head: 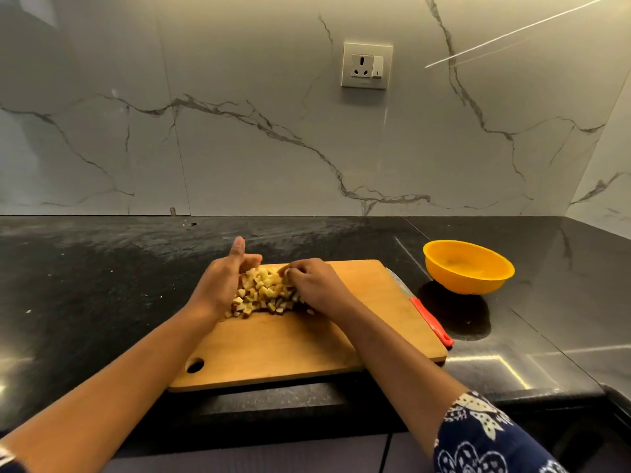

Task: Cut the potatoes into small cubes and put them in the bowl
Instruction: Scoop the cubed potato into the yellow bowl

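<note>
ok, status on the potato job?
Left hand flat against potato cubes, right hand fingers curled over them. Cubes piled on cutting board; orange bowl looks empty. Red-handled knife along board's right edge, toward bowl.

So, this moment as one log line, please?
left hand: flat against potato cubes | right hand: fingers curled on them | knife: right edge of cutting board | bowl: no cubes visible
</note>
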Action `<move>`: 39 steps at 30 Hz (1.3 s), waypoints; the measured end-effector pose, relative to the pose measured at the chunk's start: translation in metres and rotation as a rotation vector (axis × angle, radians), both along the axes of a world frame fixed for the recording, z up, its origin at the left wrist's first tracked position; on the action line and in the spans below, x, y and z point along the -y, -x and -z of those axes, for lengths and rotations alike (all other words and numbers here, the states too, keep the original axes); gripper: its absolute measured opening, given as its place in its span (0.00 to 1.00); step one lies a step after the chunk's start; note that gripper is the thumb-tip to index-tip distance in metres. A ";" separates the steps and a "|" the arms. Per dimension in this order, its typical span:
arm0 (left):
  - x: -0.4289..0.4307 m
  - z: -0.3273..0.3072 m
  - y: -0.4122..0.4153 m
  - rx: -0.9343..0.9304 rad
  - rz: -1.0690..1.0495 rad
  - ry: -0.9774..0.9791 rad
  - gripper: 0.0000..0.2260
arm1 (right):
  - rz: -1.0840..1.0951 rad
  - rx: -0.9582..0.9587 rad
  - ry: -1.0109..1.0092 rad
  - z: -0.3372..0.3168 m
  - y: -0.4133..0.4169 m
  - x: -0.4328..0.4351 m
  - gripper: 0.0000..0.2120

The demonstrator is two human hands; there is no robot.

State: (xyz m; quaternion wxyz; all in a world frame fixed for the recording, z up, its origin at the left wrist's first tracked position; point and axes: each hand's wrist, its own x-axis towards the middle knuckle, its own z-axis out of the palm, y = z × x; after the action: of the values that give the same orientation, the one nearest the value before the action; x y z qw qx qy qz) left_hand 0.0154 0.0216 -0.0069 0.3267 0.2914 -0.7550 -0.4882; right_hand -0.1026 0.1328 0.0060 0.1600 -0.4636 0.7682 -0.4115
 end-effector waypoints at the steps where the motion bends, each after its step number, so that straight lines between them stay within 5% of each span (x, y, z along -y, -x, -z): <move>1: 0.001 0.000 0.000 -0.047 -0.048 0.005 0.30 | 0.031 0.033 0.046 -0.001 0.002 0.000 0.16; 4: 0.002 0.002 0.002 0.019 -0.230 0.079 0.31 | 0.085 0.103 0.066 -0.001 0.003 0.007 0.18; 10: -0.002 0.000 0.019 0.071 -0.226 0.016 0.38 | 0.087 0.100 0.098 0.003 -0.022 0.029 0.28; 19: -0.026 -0.006 0.019 -0.401 -0.215 -0.610 0.40 | 0.279 0.406 0.275 0.014 -0.025 0.033 0.36; 39: -0.051 -0.017 0.033 -0.690 -0.316 -0.913 0.30 | 0.414 1.005 0.480 0.007 -0.040 0.031 0.32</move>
State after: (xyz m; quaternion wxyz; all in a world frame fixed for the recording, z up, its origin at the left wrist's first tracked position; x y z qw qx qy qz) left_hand -0.0175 0.0724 0.0098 0.4635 0.3357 -0.2664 -0.7756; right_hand -0.0622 0.1023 -0.0007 0.3115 -0.0757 0.5581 -0.7653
